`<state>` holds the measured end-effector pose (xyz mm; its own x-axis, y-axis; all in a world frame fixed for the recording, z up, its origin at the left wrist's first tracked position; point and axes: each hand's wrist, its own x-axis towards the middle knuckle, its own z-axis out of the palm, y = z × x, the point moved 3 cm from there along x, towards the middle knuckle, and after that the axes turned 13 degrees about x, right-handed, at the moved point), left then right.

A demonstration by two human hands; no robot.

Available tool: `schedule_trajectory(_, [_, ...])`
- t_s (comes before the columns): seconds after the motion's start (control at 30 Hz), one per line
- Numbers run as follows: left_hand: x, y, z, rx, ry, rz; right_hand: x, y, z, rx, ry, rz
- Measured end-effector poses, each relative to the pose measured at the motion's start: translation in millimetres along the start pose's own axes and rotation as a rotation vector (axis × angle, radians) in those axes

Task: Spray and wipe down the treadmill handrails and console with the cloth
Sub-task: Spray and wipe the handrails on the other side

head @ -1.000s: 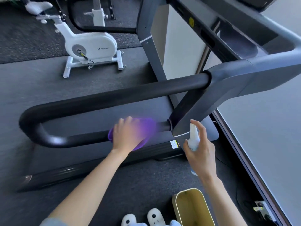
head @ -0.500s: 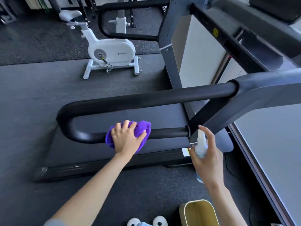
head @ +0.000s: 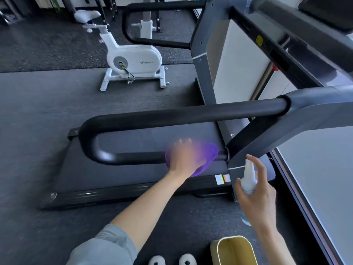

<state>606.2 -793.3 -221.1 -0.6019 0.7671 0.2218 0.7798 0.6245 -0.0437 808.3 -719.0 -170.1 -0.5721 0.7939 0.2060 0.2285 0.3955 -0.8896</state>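
Note:
A black looped handrail (head: 172,113) of the treadmill runs left from the grey upright. My left hand (head: 183,159), blurred by motion, holds a purple cloth (head: 209,153) wrapped over the lower bar of that loop, close to the joint with the upright. My right hand (head: 256,199) grips a small white spray bottle (head: 248,178) upright just right of the joint, with the forefinger arched over its nozzle. The console (head: 286,41) rises at the upper right, partly out of frame.
The treadmill belt (head: 133,169) lies below the rail. A white exercise bike (head: 133,60) stands on the dark floor behind. A yellow bin (head: 235,249) sits by my feet. A pale wall or panel (head: 324,169) runs along the right.
My left hand has slid the cloth along the lower bar, left and then right again toward the joint. The right hand has kept the bottle in about the same place.

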Motion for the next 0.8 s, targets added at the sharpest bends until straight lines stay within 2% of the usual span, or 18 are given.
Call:
schedule_trajectory(0.23, [-69,-120,-26,0.161,0.115,-0.112,-7,-23,48,0.045,-0.127,-0.043])
schedule_trajectory(0.37, [-89,-165,-40,0.275,0.11,-0.078,-11,-34,64,0.043,-0.161,-0.076])
schedule_trajectory(0.7, [-102,-163,-53,0.293,0.175,-0.166,-18,-39,65,0.035,-0.167,-0.099])
schedule_trajectory(0.8, [-121,-158,-54,0.193,0.304,-0.365,-15,-35,59,0.038,-0.157,-0.08])
